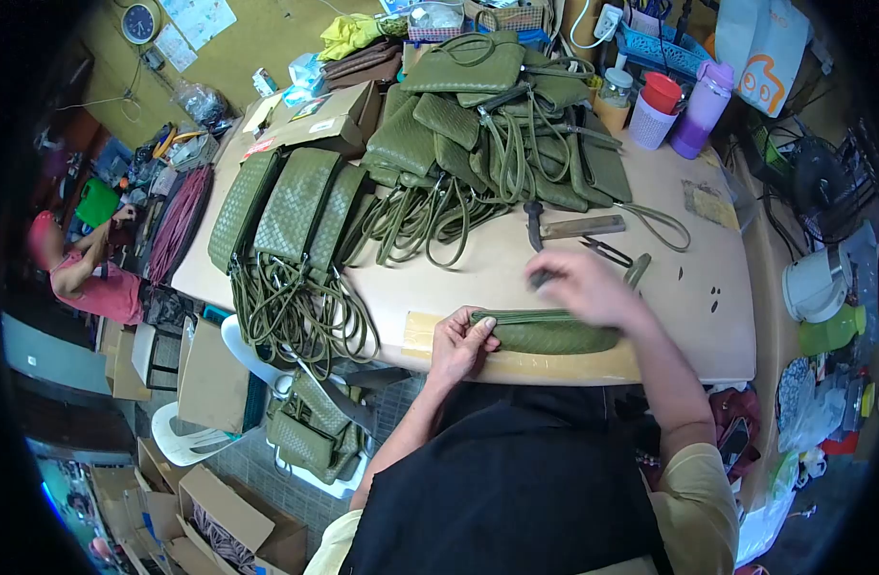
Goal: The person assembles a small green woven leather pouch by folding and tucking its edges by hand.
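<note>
A green woven-pattern pouch [554,335] lies along the front edge of the table, its zipper side up. My left hand [465,343] pinches its left end between thumb and fingers. Over the pouch's right part, my right hand [588,289] is raised and slightly blurred, its fingers closed round a small dark object [545,277] whose kind I cannot make out. A green strap end [638,271] shows behind that hand. Just beyond lie a pair of dark scissors [607,252], a flat bar [583,227] and a dark-headed tool [534,213].
Green pouches with wrist straps are heaped at the back [458,125] and stacked at the left [300,206]. A purple bottle [703,110] and a red-topped cup [655,110] stand back right. More pouches [310,431] lie below the table. A person in pink [104,292] is far left.
</note>
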Motion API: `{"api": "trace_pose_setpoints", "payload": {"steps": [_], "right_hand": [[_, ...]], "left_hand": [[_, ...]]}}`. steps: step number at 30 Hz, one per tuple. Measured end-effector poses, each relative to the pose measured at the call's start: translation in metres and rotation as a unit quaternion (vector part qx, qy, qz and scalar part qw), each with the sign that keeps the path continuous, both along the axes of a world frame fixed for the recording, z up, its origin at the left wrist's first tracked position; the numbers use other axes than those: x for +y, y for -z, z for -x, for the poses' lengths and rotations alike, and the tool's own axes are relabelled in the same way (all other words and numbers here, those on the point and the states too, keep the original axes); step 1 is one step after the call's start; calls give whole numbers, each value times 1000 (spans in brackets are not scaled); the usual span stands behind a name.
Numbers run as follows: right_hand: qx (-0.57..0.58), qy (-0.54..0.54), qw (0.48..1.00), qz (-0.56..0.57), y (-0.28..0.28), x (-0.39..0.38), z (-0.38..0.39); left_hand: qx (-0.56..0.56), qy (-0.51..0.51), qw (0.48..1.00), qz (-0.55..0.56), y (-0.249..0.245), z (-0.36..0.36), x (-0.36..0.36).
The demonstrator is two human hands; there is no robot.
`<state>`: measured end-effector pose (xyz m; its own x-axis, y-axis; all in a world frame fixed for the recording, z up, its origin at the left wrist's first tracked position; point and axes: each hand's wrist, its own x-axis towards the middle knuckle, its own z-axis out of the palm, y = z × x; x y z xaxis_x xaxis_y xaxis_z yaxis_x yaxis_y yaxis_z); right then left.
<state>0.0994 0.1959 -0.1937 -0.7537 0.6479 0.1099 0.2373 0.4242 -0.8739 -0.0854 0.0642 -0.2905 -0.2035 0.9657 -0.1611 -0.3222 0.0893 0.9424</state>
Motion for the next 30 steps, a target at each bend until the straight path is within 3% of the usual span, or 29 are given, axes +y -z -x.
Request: {"api": "trace_pose_setpoints", "payload": {"steps": [1,4,6,9,11,13,14,16,18,21,25,28,30], "right_hand": [[-21,-55,997,-54,3,-13,11],[-39,-61,995,-72,9,-28,43],[-17,-122,978,-169,21,-26,58],[-40,-105,984,-136,30,-15,60],[-55,-95,987,-115,33,-3,44],[-173,-55,963,-200,33,15,22],[-174,-51,963,-201,25,13,23],[-72,-60,987,-129,2,2,26],[-66,-90,986,-126,14,-18,53],[-52,-143,985,-77,23,-10,63],[-144,-99,970,-168,17,2,46],[-8,-184,980,-76,14,-4,56],[-60,-199,977,-53,20,-13,64]], "left_hand": [[0,2,1000,-1,2,0,0],[-5,1,1000,-23,5,1,0],[-10,-3,999,-45,4,-1,1],[-38,-8,998,-41,2,0,0],[1,13,1000,-19,6,3,0],[-10,5,1000,-24,5,3,-5],[4,12,1000,-19,6,4,-4],[11,18,1000,-14,6,1,2],[-29,11,999,-34,2,0,6],[-1,10,999,-36,5,1,2],[6,24,999,-29,13,4,0],[-3,28,999,-43,14,3,2],[2,14,999,-40,7,-2,-1]]}}
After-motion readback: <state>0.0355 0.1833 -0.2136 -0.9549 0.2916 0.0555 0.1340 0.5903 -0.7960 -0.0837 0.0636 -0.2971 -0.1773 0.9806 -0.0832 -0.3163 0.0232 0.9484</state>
